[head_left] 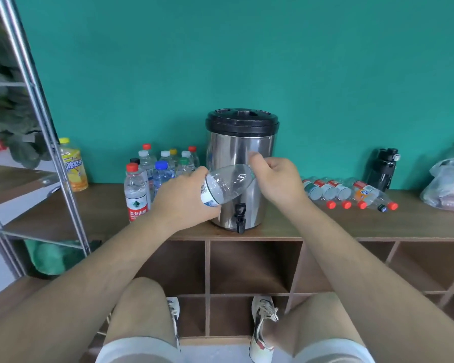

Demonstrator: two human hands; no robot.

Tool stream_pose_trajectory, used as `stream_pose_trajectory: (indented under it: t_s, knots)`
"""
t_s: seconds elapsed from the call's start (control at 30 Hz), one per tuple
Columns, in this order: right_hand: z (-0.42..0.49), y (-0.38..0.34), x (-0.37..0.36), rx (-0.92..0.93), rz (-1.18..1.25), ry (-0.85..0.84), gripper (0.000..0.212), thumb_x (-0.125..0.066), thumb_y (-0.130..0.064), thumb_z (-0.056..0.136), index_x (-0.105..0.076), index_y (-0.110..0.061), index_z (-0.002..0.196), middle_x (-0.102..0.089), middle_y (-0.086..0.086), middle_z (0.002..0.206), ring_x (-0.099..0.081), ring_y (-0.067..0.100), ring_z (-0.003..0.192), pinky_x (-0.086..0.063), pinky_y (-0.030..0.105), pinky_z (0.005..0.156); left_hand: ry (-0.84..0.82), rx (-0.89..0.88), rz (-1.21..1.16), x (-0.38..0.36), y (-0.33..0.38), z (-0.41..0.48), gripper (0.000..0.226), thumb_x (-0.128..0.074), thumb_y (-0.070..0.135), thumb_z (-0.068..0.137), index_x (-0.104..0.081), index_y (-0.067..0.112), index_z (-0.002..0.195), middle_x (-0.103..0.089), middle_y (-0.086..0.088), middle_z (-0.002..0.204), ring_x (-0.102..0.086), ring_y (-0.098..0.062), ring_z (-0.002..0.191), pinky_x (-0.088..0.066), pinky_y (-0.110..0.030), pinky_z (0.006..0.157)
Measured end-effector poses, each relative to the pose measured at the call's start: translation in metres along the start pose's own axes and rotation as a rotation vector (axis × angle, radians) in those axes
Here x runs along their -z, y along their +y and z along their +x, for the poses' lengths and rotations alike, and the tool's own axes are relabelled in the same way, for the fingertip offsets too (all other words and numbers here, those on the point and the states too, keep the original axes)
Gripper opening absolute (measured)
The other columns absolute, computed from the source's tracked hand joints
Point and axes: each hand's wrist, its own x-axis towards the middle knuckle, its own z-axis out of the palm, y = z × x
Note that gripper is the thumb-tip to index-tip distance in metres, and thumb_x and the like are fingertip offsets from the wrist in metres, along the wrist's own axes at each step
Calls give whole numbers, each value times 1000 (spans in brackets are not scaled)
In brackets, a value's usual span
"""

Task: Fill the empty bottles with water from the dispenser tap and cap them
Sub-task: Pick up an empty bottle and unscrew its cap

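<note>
My left hand (184, 197) grips the lower body of a clear plastic bottle (227, 184), tilted with its neck pointing up and to the right. My right hand (275, 179) is closed around the bottle's neck end, so the cap is hidden. Both hands are in front of the steel water dispenser (240, 150) with its black lid. The black tap (240, 217) sticks out low on its front, below the bottle. Several capped bottles (157, 174) stand upright to the left. Several clear bottles (349, 193) with red caps lie on their sides to the right.
The wooden shelf unit (325, 226) has open cubbies below. A yellow drink bottle (74, 166) stands far left beside a metal rack (50, 142). A black flask (383, 169) and a plastic bag (448, 184) sit at the right. My knees and shoes are below.
</note>
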Motion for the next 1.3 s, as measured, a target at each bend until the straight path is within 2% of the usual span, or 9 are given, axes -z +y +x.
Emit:
stream_pose_trajectory:
  t_s: [0.17,0.37,0.5,0.6,0.77,0.87,1.0,1.2,1.3]
  knots:
    - [-3,18,8,205,26,19,59,-56,-45,105,-30,-16,60,-27,-8,53,-27,10,52,-24,25,50,-156,-25,-261,-2,0,2,40,-84,39,67,-51,32,89,-65,13,83,-62,-8,78,-50,-30,65]
    - [-1,33,32,381,-214,-241,54,-48,-60,101,-60,-9,86,-58,8,78,-53,16,73,-44,31,68,-400,-21,-338,7,-11,7,38,-90,36,68,-64,30,94,-70,12,88,-66,-3,77,-55,-29,71]
    - [0,41,39,393,-185,-388,6,-63,-27,104,-61,-22,104,-60,-14,93,-54,-4,85,-42,11,77,-525,19,-423,1,-16,6,38,-91,32,72,-66,31,99,-73,15,88,-69,2,77,-52,-19,67]
    - [1,43,41,384,-79,-423,26,-66,-8,101,-60,-29,115,-63,-16,105,-57,-3,95,-45,14,84,-590,50,-567,-12,-17,2,38,-91,25,74,-67,32,103,-76,17,93,-73,-3,84,-56,-24,77]
    - [6,53,41,369,31,-435,37,-65,-2,100,-62,-33,121,-67,-5,118,-64,17,111,-51,26,98,-651,103,-792,-45,-17,-5,38,-92,18,72,-71,29,101,-78,5,99,-75,-14,91,-58,-31,86]
    - [12,64,44,331,107,-400,37,-65,0,99,-64,-28,122,-68,-2,117,-63,17,112,-52,26,99,-666,146,-931,-76,-20,-13,36,-90,25,65,-72,32,95,-78,-7,100,-75,-24,93,-59,-40,91]
    - [15,98,30,234,180,-329,39,-65,6,98,-67,-23,123,-68,4,119,-62,8,109,-47,21,102,-617,240,-1004,-127,-23,-23,42,-89,10,74,-67,23,107,-77,-4,102,-74,-19,95,-58,-42,94]
    - [11,180,-19,-58,250,-182,31,-69,0,96,-67,-25,114,-73,-10,101,-67,3,94,-49,20,93,-557,410,-1063,-205,-15,-40,56,-93,20,74,-62,34,118,-73,17,101,-70,-5,99,-56,-19,75]
    - [11,209,-40,-158,291,-79,25,-75,-12,95,-66,-23,115,-75,0,107,-72,18,102,-54,31,98,-470,499,-1079,-236,-13,-55,60,-94,15,71,-60,34,118,-69,22,98,-67,0,97,-56,-16,71]
